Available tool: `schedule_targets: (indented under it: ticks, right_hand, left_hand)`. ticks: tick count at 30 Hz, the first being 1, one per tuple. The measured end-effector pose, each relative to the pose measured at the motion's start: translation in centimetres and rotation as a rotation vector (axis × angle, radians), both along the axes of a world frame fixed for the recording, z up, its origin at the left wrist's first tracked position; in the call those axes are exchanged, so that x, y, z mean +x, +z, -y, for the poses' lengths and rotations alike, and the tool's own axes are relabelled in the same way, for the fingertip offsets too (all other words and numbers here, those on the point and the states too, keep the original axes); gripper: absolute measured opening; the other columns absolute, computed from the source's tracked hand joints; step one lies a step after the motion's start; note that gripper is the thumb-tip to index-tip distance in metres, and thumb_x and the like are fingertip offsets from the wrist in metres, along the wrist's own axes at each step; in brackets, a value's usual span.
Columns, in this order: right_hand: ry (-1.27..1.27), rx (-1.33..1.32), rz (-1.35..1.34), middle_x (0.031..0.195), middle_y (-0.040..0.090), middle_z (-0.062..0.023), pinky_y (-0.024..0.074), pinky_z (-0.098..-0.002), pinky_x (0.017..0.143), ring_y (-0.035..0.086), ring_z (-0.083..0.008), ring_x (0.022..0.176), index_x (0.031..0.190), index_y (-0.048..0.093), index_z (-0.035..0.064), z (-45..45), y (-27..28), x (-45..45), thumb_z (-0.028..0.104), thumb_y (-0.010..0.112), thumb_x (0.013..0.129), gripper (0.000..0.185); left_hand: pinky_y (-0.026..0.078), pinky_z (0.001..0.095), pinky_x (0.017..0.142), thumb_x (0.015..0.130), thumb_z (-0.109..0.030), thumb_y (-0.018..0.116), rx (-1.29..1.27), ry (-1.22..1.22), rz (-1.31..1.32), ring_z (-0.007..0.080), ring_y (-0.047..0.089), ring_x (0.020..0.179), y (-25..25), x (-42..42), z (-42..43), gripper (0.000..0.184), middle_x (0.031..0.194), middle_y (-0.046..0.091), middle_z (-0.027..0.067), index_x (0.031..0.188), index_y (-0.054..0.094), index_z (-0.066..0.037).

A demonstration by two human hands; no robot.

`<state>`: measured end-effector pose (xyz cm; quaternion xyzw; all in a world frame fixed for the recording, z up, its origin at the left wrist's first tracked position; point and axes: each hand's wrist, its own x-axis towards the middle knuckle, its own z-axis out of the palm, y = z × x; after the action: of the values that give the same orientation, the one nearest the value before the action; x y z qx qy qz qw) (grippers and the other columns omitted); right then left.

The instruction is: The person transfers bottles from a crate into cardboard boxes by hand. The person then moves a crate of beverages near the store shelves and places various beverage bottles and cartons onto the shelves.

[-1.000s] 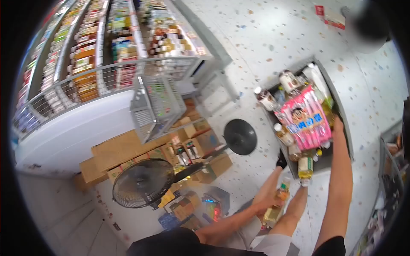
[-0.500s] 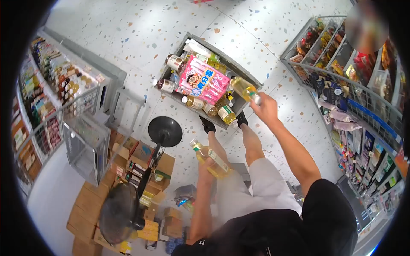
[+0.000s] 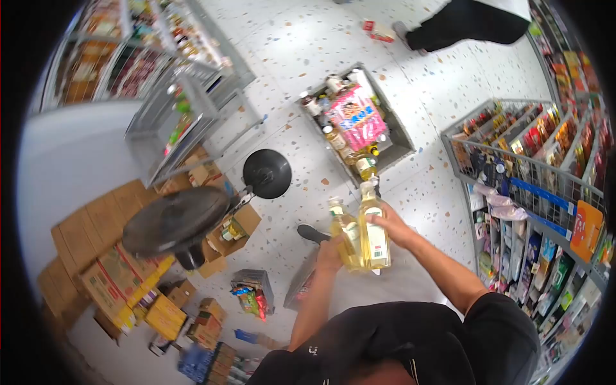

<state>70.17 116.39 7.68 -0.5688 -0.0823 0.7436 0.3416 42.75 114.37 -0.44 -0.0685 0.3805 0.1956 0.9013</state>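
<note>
My left hand [image 3: 330, 253] is closed around a clear bottle of pale yellow liquid [image 3: 350, 240], held upright with a white cap. Close beside it, my right hand [image 3: 394, 227] grips a similar bottle [image 3: 375, 239] with a white label and barcode. Both bottles are side by side in front of my body, seeming to touch. Beyond them on the floor stands a grey crate [image 3: 401, 142] of several bottles, with a pink printed package [image 3: 357, 119] lying on top. A yellowish bottle [image 3: 366, 168] leans at the crate's near corner.
A black round-topped stand [image 3: 176, 219] with a round base [image 3: 268, 173] is at left. Cardboard boxes [image 3: 115, 273] lie behind it. Wire shelving [image 3: 500, 168] with packets lines the right. At the upper right, a person in black trousers [image 3: 462, 27] is near red packets [image 3: 380, 31].
My right hand has brought its bottle from the crate's edge toward my body, beside the left bottle. The view has turned, and a person has come into sight at the upper right.
</note>
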Motion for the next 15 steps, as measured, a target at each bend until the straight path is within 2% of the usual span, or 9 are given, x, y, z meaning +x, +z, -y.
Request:
schedule_targets:
  ticks: [3,5,6,8,10,11,13,14,15]
  right_hand:
    - [0.111,0.018,0.116,0.133,0.066,-0.0116,0.0543,-0.0372,0.106,0.065,-0.0217,0.122,0.153,0.048,0.0002,0.9,0.3,-8.4,0.035,0.082,0.095,0.076]
    - [0.42,0.083,0.409,0.132,0.066,-0.0133,0.0535,-0.0374,0.106,0.065,-0.0228,0.121,0.152,0.048,-0.0007,1.0,2.9,-13.7,0.036,0.082,0.094,0.076]
    - [0.471,0.121,0.331,0.13,0.066,-0.0148,0.0531,-0.0379,0.107,0.065,-0.024,0.121,0.152,0.048,-0.0006,3.2,0.7,-16.4,0.037,0.082,0.094,0.077]
    - [0.665,0.197,0.39,0.132,0.068,-0.017,0.0534,-0.0383,0.108,0.066,-0.0246,0.123,0.149,0.05,-0.0006,6.2,-1.3,-23.2,0.033,0.084,0.093,0.073]
    - [0.658,0.102,0.289,0.131,0.07,-0.0183,0.0557,-0.0398,0.105,0.069,-0.0261,0.118,0.148,0.05,-0.0032,6.8,0.4,-31.2,0.028,0.085,0.093,0.072]
    - [0.728,0.103,0.262,0.129,0.071,-0.0183,0.0574,-0.0401,0.101,0.071,-0.0262,0.116,0.147,0.051,-0.0038,8.0,-2.0,-33.9,0.029,0.084,0.093,0.072]
    - [0.841,0.153,0.303,0.117,0.072,-0.0147,0.0582,-0.0371,0.089,0.071,-0.0232,0.103,0.137,0.056,0.0001,8.7,-1.9,-41.1,0.029,0.083,0.095,0.058]
    - [0.886,0.155,0.299,0.117,0.072,-0.0147,0.0582,-0.0371,0.089,0.071,-0.0232,0.103,0.137,0.056,0.0001,8.8,-2.2,-44.4,0.029,0.083,0.095,0.058]
    - [0.936,0.14,0.301,0.116,0.072,-0.0149,0.0578,-0.0374,0.088,0.071,-0.0229,0.102,0.135,0.057,-0.0012,9.2,-2.9,-47.4,0.03,0.083,0.095,0.057]
  left_hand:
    - [0.063,0.0412,0.098,0.104,-0.032,0.073,-0.058,0.087,-0.163,0.0221,0.073,0.115,1.6,-5.6,2.9,0.053,0.127,0.071,0.0067,0.149,0.056,-0.008]
    - [0.064,0.0408,0.097,0.104,-0.032,0.073,-0.119,0.129,-0.126,0.0207,0.073,0.113,2.4,-11.1,5.0,0.051,0.126,0.071,0.0053,0.146,0.058,-0.008]
    - [0.064,0.0404,0.096,0.103,-0.032,0.074,-0.187,0.117,-0.08,0.0193,0.073,0.11,3.0,-13.9,6.5,0.049,0.125,0.071,0.0039,0.144,0.059,-0.009]
    - [0.064,0.0401,0.094,0.103,-0.032,0.074,-0.132,0.247,-0.1,0.0181,0.073,0.109,3.3,-19.7,9.8,0.047,0.124,0.071,0.0039,0.142,0.06,-0.009]
    - [0.065,0.0383,0.09,0.103,-0.033,0.075,-0.026,0.347,-0.157,0.0155,0.073,0.107,3.7,-25.4,13.4,0.041,0.121,0.071,0.0038,0.136,0.063,-0.011]
    - [0.065,0.0383,0.09,0.103,-0.033,0.075,-0.023,0.461,-0.195,0.0155,0.073,0.107,4.3,-28.7,14.9,0.041,0.121,0.071,0.0038,0.136,0.063,-0.011]
    - [0.065,0.0373,0.093,0.103,-0.032,0.074,-0.011,0.504,-0.286,0.0142,0.073,0.108,5.4,-34.0,17.8,0.04,0.119,0.07,0.0032,0.137,0.064,-0.012]
    - [0.064,0.036,0.096,0.103,-0.032,0.074,0.036,0.572,-0.312,0.0148,0.072,0.111,7.1,-37.1,18.4,0.043,0.124,0.068,0.0035,0.14,0.062,-0.012]
    - [0.064,0.036,0.096,0.103,-0.032,0.074,0.033,0.602,-0.31,0.0148,0.072,0.111,6.4,-39.4,20.4,0.043,0.124,0.068,0.0035,0.14,0.062,-0.012]
